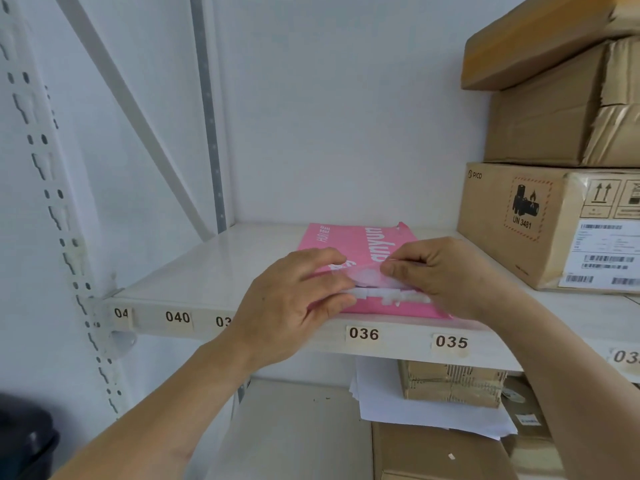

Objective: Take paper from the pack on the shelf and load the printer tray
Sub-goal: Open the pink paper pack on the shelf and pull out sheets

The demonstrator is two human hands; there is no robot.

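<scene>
Hands [363, 285] on pink pack [343, 240], above label 036 [363, 333].

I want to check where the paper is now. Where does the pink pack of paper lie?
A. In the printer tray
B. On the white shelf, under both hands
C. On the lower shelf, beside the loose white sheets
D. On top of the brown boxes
B: the pink pack lies flat on the white shelf, with the left hand and the right hand on its near end.
</scene>
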